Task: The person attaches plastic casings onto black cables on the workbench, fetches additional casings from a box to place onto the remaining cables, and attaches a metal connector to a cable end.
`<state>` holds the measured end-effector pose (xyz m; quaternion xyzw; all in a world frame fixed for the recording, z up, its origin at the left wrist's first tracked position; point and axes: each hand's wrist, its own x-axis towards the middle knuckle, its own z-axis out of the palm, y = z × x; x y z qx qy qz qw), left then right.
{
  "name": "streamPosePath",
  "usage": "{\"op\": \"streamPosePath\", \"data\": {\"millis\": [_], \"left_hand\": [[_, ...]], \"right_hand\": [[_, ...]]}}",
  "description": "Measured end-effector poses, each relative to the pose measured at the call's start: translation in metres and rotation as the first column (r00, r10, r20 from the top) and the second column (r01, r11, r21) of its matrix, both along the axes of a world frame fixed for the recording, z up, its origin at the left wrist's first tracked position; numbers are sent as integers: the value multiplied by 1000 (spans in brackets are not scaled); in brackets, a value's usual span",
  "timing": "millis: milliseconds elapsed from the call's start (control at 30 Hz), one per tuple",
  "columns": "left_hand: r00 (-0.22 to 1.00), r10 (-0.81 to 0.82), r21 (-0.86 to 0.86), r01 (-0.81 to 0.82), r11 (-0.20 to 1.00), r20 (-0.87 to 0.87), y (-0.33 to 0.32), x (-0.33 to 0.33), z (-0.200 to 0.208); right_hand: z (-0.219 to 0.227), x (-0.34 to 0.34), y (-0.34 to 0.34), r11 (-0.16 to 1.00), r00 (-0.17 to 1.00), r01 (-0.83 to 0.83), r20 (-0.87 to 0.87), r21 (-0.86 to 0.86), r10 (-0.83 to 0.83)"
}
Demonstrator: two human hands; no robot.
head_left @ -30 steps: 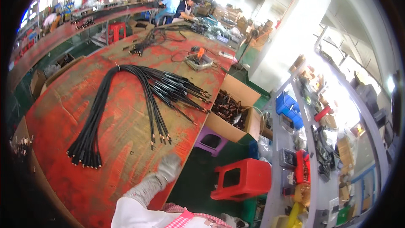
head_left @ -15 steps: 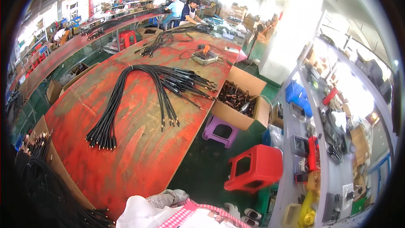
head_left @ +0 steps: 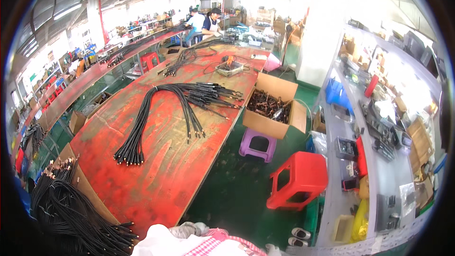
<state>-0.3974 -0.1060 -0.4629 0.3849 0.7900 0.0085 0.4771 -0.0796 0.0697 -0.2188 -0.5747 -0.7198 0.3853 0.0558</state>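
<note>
At the lower edge, a greyish gloved shape, apparently my left hand (head_left: 188,230), lies close against my white and pink-checked clothing (head_left: 163,242); its fingers cannot be made out. A bit of white glove, apparently my right hand (head_left: 273,250), shows right of the clothing, mostly cut off. I see nothing held in either. Nearest on the left is a thick bundle of black cables (head_left: 78,208) with copper-coloured ends, by a cardboard sheet (head_left: 92,194). Farther off, a tied bundle of black cables (head_left: 142,123) lies bent over on the worn red table (head_left: 156,189).
An open cardboard box (head_left: 270,106) of dark parts stands beside the table, by a purple stool (head_left: 258,144). A red stool (head_left: 303,175) is nearer. Loaded shelves (head_left: 332,208) line the right. Two people sit at the far end, one in a dark apron (head_left: 211,24).
My view has tilted and shifted, so the table and stools sit differently in the picture. More of the left cable bundle shows. The right glove shows less. The cables on the table look unmoved.
</note>
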Motion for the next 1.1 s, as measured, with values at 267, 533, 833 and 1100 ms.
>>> {"op": "streamPosePath", "data": {"millis": [267,533,833,1100], "left_hand": [[948,-317,-27,317,948,14,50,-36,100],[849,-146,139,86,987,508,102,-76,109],[784,-576,-9,593,805,230,174,-107,75],[551,-831,104,824,556,74,194,-22,148]], "right_hand": [[21,6,-54,984,982,166,83,66,-171],[30,-3,-78,921,970,-123,239,369,34],[99,-12,-107,860,857,494,93,130,-506],[68,152,-208,145,92,793,119,592,-989]]}}
